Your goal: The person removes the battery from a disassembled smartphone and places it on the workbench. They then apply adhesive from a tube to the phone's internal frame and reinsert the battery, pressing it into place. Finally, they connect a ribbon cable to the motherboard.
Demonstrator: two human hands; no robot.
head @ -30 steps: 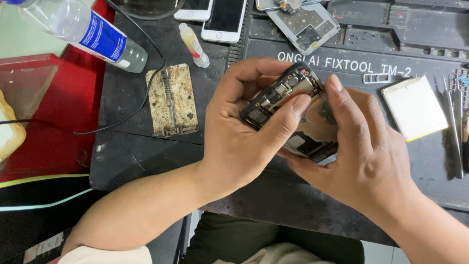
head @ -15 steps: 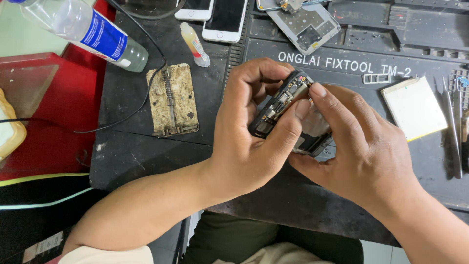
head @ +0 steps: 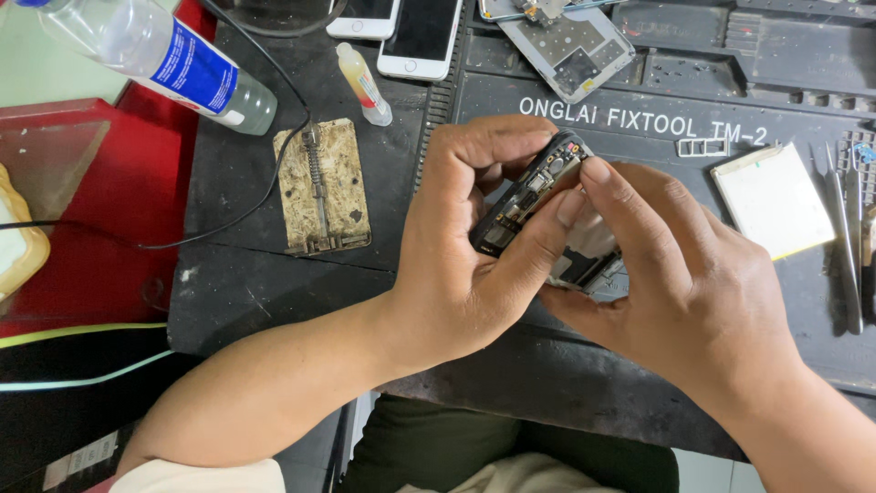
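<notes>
I see the left hand [head: 465,265] clamped on the opened phone chassis [head: 538,215], held tilted above the dark repair mat [head: 639,128]. Right hand [head: 693,292] pinches its lower edge, index finger on top. Open surface below; tweezers [head: 844,237] and pale battery [head: 771,201] sit right, near the edge.

Dark repair mat [head: 584,383] under metal jig [head: 322,186], bottle [head: 155,57], phones [head: 422,35], tweezers [head: 844,228].

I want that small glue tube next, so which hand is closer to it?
Left. The left hand grips the opened phone just right of the glue tube; the right hand lies farther right, beyond the phone.
</notes>
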